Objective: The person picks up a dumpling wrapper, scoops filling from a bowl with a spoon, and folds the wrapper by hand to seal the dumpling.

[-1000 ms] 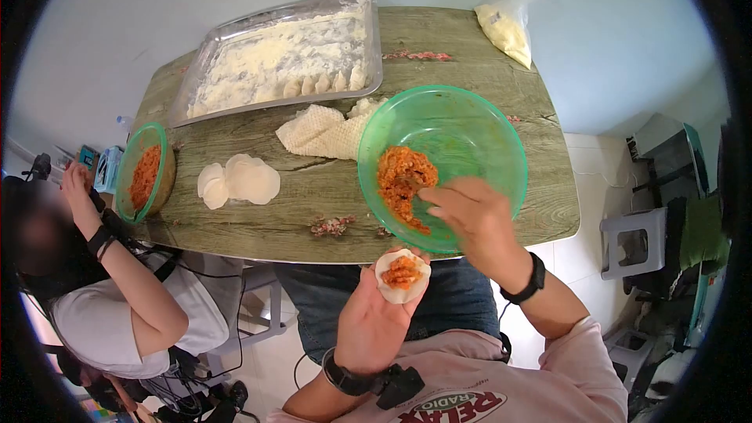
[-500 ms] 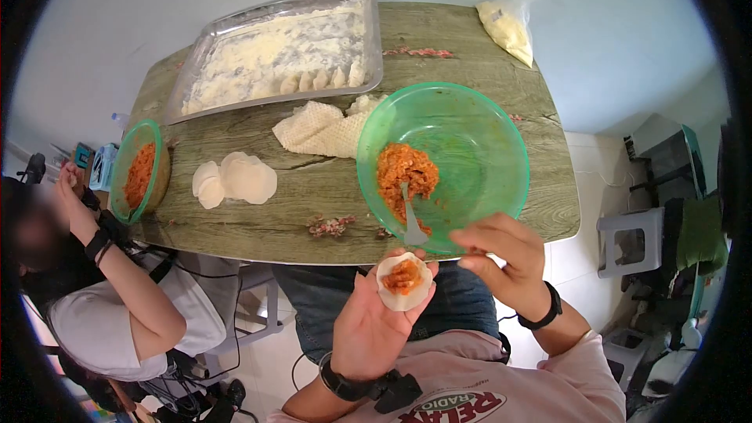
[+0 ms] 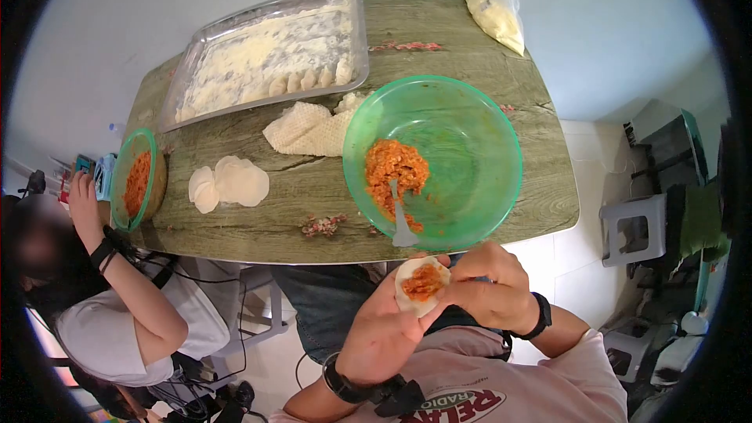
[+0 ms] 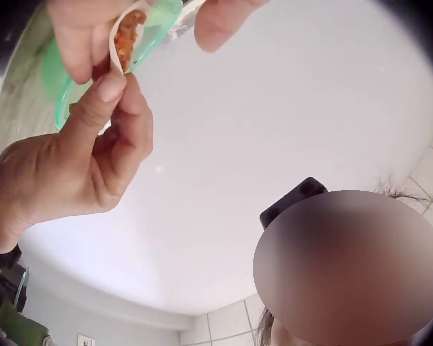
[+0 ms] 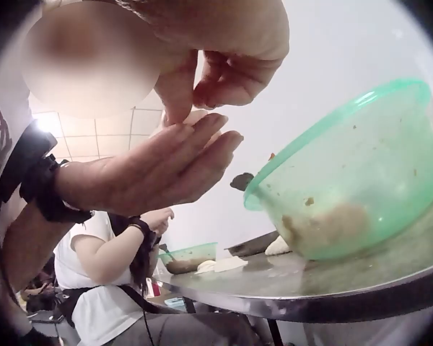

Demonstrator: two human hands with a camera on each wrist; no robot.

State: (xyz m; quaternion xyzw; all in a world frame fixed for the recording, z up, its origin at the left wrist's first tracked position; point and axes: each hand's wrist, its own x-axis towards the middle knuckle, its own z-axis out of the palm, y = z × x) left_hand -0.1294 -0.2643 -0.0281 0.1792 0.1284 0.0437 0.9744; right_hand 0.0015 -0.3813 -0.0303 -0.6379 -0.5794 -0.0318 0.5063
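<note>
A round dumpling wrapper (image 3: 406,302) with orange-red filling (image 3: 423,283) on it lies across the fingers of my left hand (image 3: 381,334), palm up near the table's front edge. My right hand (image 3: 495,290) pinches the wrapper's near edge between thumb and index finger, as the left wrist view shows. There the wrapper (image 4: 115,45) curves up at its sides around the filling. In the right wrist view, the left hand's fingers lie fairly straight beneath it. Just beyond the hands stands a green bowl (image 3: 470,164) with a mound of filling (image 3: 397,166) and a spoon (image 3: 403,229) leaning on its rim.
Loose wrappers (image 3: 241,182) lie left of a crumpled cream cloth (image 3: 305,129). A floured metal tray (image 3: 258,55) at the back holds several dumplings (image 3: 301,80). At the left, a person (image 3: 141,305) sits by a second filling bowl (image 3: 139,176). A bag of flour-like powder (image 3: 497,22) stands at the back right.
My right hand has let go of the spoon in the bowl and come down to the wrapper, whose edge it now pinches. The left hand has shifted slightly right with the wrapper.
</note>
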